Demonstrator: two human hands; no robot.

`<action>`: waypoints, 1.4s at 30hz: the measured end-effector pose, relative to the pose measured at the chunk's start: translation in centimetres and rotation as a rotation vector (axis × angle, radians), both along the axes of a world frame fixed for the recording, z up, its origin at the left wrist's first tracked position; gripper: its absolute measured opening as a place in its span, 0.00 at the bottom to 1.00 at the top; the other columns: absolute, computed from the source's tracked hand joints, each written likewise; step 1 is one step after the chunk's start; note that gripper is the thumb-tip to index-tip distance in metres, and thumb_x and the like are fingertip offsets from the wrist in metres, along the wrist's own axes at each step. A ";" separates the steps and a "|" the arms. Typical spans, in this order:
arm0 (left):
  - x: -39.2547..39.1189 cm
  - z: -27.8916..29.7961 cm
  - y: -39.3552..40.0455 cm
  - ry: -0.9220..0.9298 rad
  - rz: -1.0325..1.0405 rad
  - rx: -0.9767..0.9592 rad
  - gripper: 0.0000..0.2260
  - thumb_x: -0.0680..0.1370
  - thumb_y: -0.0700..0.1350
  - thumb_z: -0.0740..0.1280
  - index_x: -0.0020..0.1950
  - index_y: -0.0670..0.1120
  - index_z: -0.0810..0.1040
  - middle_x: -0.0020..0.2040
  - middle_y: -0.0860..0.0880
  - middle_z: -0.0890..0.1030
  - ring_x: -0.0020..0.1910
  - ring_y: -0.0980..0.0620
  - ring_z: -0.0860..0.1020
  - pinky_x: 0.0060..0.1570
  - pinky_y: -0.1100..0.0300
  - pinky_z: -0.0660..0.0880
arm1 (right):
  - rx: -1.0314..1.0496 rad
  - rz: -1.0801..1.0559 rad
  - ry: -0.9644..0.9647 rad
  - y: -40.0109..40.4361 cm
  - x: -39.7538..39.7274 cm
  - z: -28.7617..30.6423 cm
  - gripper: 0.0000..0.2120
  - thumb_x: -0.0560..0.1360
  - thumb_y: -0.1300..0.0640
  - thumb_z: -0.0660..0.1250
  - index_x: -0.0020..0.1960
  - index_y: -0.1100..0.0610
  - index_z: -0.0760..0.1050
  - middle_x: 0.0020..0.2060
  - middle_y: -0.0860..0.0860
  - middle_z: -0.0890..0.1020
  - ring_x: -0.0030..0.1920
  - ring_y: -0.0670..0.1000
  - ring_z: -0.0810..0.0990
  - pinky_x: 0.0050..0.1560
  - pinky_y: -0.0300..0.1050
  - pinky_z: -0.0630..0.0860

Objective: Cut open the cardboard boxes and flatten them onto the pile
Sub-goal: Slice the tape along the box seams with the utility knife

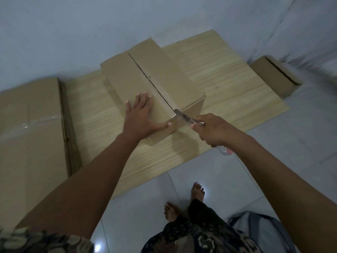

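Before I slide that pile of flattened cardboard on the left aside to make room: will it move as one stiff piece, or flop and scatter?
The pile of flattened cardboard shows many thin layers at its edge, so it is probably heavy for its height. The loose sheets may well shear and fan out if pushed from the top. The tape on the top sheet looks glossy, so likely slippery.

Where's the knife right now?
In the head view, right of centre: the right hand grips the knife, its tip at the near end of the box seam, beside the left hand.
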State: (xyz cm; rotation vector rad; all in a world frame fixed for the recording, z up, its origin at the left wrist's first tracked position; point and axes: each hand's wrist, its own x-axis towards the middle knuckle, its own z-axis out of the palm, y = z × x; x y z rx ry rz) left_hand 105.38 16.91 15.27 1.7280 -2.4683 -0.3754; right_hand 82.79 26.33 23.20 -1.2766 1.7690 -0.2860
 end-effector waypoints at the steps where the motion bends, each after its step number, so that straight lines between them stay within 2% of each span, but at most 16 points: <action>1: 0.1 -0.1 0.2 -0.001 -0.009 -0.010 0.57 0.65 0.80 0.58 0.83 0.44 0.53 0.84 0.45 0.50 0.82 0.46 0.46 0.78 0.38 0.39 | 0.002 -0.011 -0.006 0.1 0.0 -0.2 0.11 0.83 0.49 0.60 0.57 0.52 0.79 0.38 0.52 0.77 0.31 0.49 0.74 0.26 0.39 0.70; 4: 0.3 -0.4 0.6 0.014 -0.069 -0.022 0.52 0.68 0.77 0.51 0.82 0.43 0.54 0.83 0.44 0.51 0.82 0.45 0.46 0.78 0.36 0.41 | 0.015 -0.044 -0.041 -0.1 0.3 -0.8 0.11 0.84 0.50 0.60 0.58 0.55 0.78 0.36 0.54 0.77 0.28 0.50 0.73 0.26 0.39 0.70; 7: 0.6 -0.6 0.8 -0.020 -0.124 -0.044 0.49 0.72 0.75 0.48 0.82 0.42 0.53 0.83 0.43 0.51 0.82 0.43 0.47 0.78 0.36 0.42 | 0.024 -0.069 -0.145 0.1 0.1 -1.0 0.14 0.84 0.50 0.61 0.64 0.57 0.76 0.34 0.55 0.77 0.26 0.49 0.71 0.24 0.39 0.68; 10: 0.8 -1.0 1.0 -0.043 -0.145 -0.067 0.46 0.75 0.73 0.47 0.82 0.41 0.53 0.83 0.42 0.52 0.82 0.42 0.48 0.78 0.36 0.43 | 0.004 -0.066 -0.138 0.6 -0.2 -1.3 0.17 0.83 0.49 0.62 0.68 0.55 0.74 0.34 0.54 0.78 0.25 0.47 0.72 0.23 0.37 0.68; 13: 0.7 -1.4 1.2 -0.030 -0.161 -0.097 0.43 0.77 0.70 0.47 0.81 0.40 0.57 0.82 0.41 0.56 0.82 0.42 0.52 0.78 0.36 0.46 | 0.010 -0.048 -0.122 0.5 -0.3 -1.4 0.13 0.84 0.49 0.61 0.63 0.55 0.76 0.34 0.54 0.78 0.26 0.48 0.72 0.23 0.39 0.68; 17: 0.6 -1.5 1.2 -0.024 -0.171 -0.110 0.41 0.78 0.68 0.47 0.81 0.39 0.58 0.82 0.40 0.57 0.81 0.42 0.53 0.78 0.37 0.47 | 0.039 -0.069 -0.254 0.3 -0.1 -1.5 0.12 0.84 0.49 0.61 0.50 0.56 0.76 0.33 0.55 0.76 0.24 0.48 0.69 0.24 0.39 0.66; 19: 0.8 -1.5 1.1 -0.025 -0.167 -0.101 0.41 0.79 0.68 0.46 0.81 0.39 0.57 0.82 0.41 0.56 0.81 0.42 0.52 0.78 0.38 0.46 | 0.041 -0.076 -0.291 0.4 0.1 -1.8 0.12 0.84 0.49 0.61 0.47 0.55 0.76 0.33 0.54 0.75 0.23 0.47 0.69 0.24 0.39 0.67; 23: 0.9 -1.6 1.2 -0.036 -0.175 -0.107 0.41 0.79 0.68 0.46 0.81 0.40 0.57 0.82 0.40 0.56 0.82 0.42 0.52 0.78 0.37 0.46 | 0.110 -0.127 -0.418 0.3 -0.1 -2.3 0.12 0.83 0.49 0.62 0.57 0.57 0.78 0.34 0.52 0.76 0.23 0.45 0.69 0.25 0.39 0.68; 27: 0.5 -1.7 0.9 -0.044 -0.168 -0.124 0.40 0.79 0.68 0.46 0.80 0.39 0.61 0.81 0.40 0.60 0.81 0.41 0.56 0.78 0.37 0.48 | 0.120 -0.178 -0.481 0.4 0.0 -2.8 0.13 0.83 0.49 0.63 0.59 0.57 0.79 0.34 0.52 0.75 0.24 0.45 0.69 0.26 0.39 0.67; 36: 0.5 -2.1 1.0 -0.011 -0.160 -0.158 0.39 0.79 0.67 0.49 0.80 0.40 0.62 0.81 0.41 0.61 0.81 0.42 0.56 0.78 0.38 0.49 | 0.023 -0.192 -0.452 1.6 -0.9 -2.9 0.12 0.84 0.51 0.62 0.58 0.56 0.80 0.33 0.53 0.75 0.24 0.48 0.69 0.25 0.40 0.66; 42: 0.1 -2.5 0.8 -0.024 -0.143 -0.200 0.38 0.79 0.67 0.51 0.79 0.41 0.64 0.80 0.41 0.63 0.80 0.41 0.59 0.77 0.37 0.52 | -0.011 -0.298 -0.409 2.4 -2.0 -2.4 0.14 0.84 0.52 0.61 0.58 0.62 0.79 0.32 0.54 0.74 0.24 0.49 0.69 0.25 0.41 0.66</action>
